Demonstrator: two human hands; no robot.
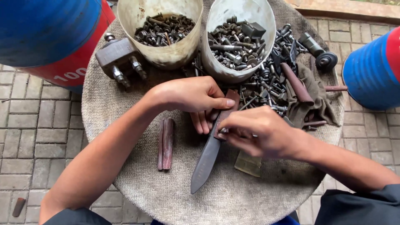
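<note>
Dark steel knife with a long pointed blade and a reddish-brown wooden handle slab (210, 146): lies on the round tabletop covered in grey woven cloth (137, 183), long axis running on a diagonal, tip pointing down and to the left toward the wearer, handle end up and to the right toward the two tubs. Left hand (189, 98): reaches in from the left, closed over the handle end, thumb laid flat along the top of the wooden slab and fingers curled beneath it, gripping the handle. Right hand (254, 131): comes in from the right, fingertips pinched together at the point where blade meets handle, seemingly holding a small metal fastener against the knife; the piece itself is too small to tell. Both hands meet at the handle, the blade lying free of them, nearer the wearer. Pair of loose reddish-brown wooden strips (165, 143): lies side by side just left of the blade, roughly upright in the frame, apart from it. Cut-off cream plastic tub of dark bolts and screws (160, 29) and second cream tub of bolts and nuts (239, 37): stand at the far edge. Brown crumpled rag (308, 98): at right, among scattered bolts. Blue and red metal drum (50, 37): stands at upper left, beside the tabletop.
</note>
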